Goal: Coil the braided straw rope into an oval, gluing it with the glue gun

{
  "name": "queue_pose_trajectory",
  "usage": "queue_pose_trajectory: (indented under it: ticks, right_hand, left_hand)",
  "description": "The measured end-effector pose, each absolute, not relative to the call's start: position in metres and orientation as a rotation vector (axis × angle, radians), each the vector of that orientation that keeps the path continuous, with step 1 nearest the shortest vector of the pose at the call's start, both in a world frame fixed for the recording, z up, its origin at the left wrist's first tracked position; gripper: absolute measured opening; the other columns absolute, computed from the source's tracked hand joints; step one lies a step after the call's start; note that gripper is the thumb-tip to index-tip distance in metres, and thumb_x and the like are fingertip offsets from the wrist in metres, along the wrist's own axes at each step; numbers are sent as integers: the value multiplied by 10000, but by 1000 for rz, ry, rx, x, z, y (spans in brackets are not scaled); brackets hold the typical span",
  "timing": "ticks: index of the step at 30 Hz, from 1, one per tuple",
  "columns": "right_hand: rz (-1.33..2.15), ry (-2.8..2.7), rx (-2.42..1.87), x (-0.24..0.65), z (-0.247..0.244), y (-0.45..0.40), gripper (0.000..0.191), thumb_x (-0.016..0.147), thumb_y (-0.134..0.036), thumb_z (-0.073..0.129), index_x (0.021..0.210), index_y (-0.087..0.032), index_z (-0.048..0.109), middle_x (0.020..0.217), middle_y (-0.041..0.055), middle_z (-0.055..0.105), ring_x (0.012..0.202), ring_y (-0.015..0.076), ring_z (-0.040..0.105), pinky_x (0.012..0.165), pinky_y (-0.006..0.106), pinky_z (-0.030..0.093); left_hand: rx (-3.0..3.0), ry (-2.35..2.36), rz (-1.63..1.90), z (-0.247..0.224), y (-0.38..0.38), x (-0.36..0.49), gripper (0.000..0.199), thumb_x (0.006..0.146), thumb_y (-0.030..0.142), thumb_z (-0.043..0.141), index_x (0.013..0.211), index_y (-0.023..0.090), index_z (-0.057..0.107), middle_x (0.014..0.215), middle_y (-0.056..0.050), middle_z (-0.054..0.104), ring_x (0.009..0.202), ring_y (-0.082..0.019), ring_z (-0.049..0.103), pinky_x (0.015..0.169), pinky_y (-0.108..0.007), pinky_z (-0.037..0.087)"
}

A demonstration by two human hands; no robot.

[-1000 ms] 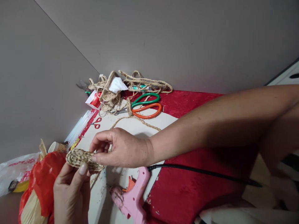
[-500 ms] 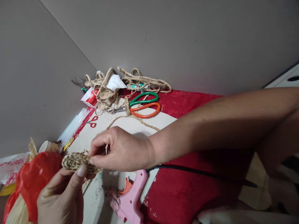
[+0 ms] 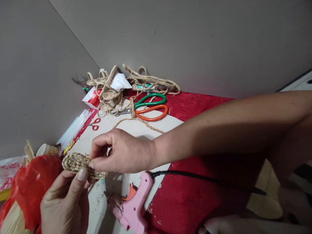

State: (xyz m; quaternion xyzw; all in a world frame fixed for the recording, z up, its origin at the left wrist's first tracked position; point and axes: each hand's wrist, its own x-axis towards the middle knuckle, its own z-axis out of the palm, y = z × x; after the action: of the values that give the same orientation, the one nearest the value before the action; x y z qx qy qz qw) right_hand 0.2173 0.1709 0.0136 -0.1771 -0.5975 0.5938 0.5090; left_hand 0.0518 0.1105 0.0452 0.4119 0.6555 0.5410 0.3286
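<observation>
A small coil of braided straw cord [image 3: 76, 162] is held up between both hands at the lower left. My left hand [image 3: 65, 198] grips it from below, the thumb pressed on its near face. From the right, my right hand [image 3: 118, 151] pinches the coil's upper right edge between thumb and fingers; the exact spot under the fingertips is hidden. Just below the right wrist lies a pink glue gun [image 3: 136, 204] with an orange trigger, its nozzle pointing left. Beyond the right hand, a length of braided cord [image 3: 138, 120] rests on the white sheet.
Large scissors [image 3: 152, 110] with green and orange handles, small red scissors [image 3: 95, 124] and heaped straw cord [image 3: 112, 94] lie at the back near the grey wall. Clear glue sticks [image 3: 75, 128], a paper cup [image 3: 47, 149] and a red plastic bag [image 3: 36, 185] line the left. A black cable [image 3: 190, 175] crosses the red cloth [image 3: 180, 198].
The view has shifted slightly, so most things sit a little further left and higher. Both hands keep their grip on the coil with almost the same pose.
</observation>
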Motion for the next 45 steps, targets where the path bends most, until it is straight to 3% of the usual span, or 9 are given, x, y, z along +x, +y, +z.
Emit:
queue_pose_trajectory:
  ticks: [4, 11, 21, 30, 34, 45]
  right_hand:
    - [1449, -1359, -466, 218, 16, 176, 40, 715, -106, 606, 687, -123, 582, 658, -39, 565, 639, 54, 498, 611, 170, 436]
    - [1359, -1426, -481, 219, 12, 174, 37, 717, -117, 598, 686, -113, 618, 676, -17, 608, 663, 72, 532, 632, 188, 457]
    - [1303, -1485, -514, 219, 11, 174, 64, 730, -97, 585, 677, -110, 619, 672, -17, 614, 645, 60, 537, 642, 177, 463]
    - [1432, -1453, -466, 218, 7, 173, 51, 723, -108, 591, 676, -113, 611, 674, -24, 604, 640, 56, 521, 621, 173, 448]
    - [1447, -1456, -490, 218, 6, 171, 63, 721, -108, 584, 659, -112, 597, 660, -23, 589, 640, 57, 512, 600, 168, 438]
    - [1640, -1325, -395, 217, 9, 177, 59, 728, -88, 635, 717, -118, 585, 656, -53, 561, 603, 36, 497, 590, 163, 445]
  left_hand:
    - [1066, 1691, 1355, 49, 113, 47, 350, 541, 330, 919, 806, 189, 740, 732, -28, 748, 656, -137, 690, 660, -179, 565]
    - [1111, 1672, 1314, 45, 111, 44, 224, 642, 330, 865, 790, 197, 762, 740, -32, 752, 644, -132, 696, 667, -178, 569]
    - [1245, 1665, 1145, 52, 118, 22, 216, 621, 321, 871, 755, 188, 766, 684, -53, 745, 645, -141, 688, 621, -146, 554]
    - [1364, 1576, 1126, 46, 126, 22, 206, 579, 335, 887, 635, 192, 750, 575, -51, 711, 545, -146, 664, 560, -174, 550]
    - [1361, 1536, 1187, 42, 125, 31, 137, 633, 270, 860, 668, 205, 746, 628, -19, 720, 594, -133, 661, 621, -180, 557]
    - [1307, 1398, 1234, 38, 130, 28, 196, 613, 289, 885, 730, 196, 757, 611, -6, 695, 507, -103, 619, 555, -188, 551]
